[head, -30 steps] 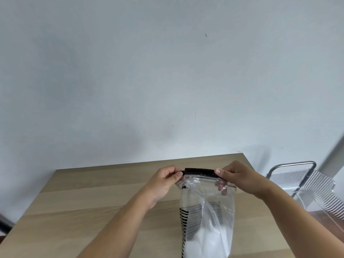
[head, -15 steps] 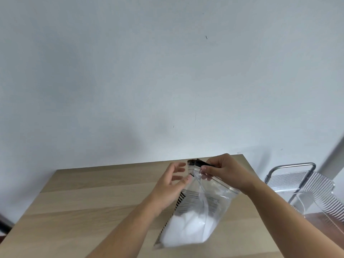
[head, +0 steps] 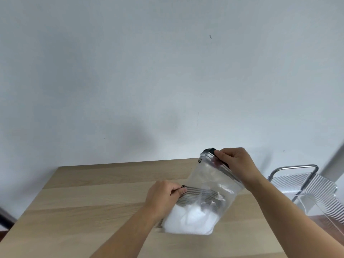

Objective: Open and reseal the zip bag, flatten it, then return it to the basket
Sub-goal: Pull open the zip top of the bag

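A plain pale wall (head: 130, 71) fills the upper part of the view; a light wooden table (head: 93, 211) with visible grain bands is seen below it. To the right of the table, off its edge, a clear ribbed basket (head: 305, 189) with a metal handle frame is noted.

The zip bag (head: 206, 200) is held over the right half of the table, tilted, with its top edge raised toward the right and its lower end close to the table surface; contact with the table cannot be confirmed. The bag is transparent. A white mass (head: 189, 220) is seen collected in its lower part. A block of dark printed stripes is observed on the left portion of the bag. A black slider (head: 209, 150) is seen at the far end of the top edge.

The right hand (head: 234, 162) is closed on the bag's top edge, just beside the slider; the fingers are curled over the seal strip and a thumb is seen through the plastic. The left hand (head: 163, 196) is closed in a pinch on the left side edge of the bag, at the striped print. Both forearms are bare and extend from the bottom of the frame. Whether the seal is fully shut along its length cannot be told.
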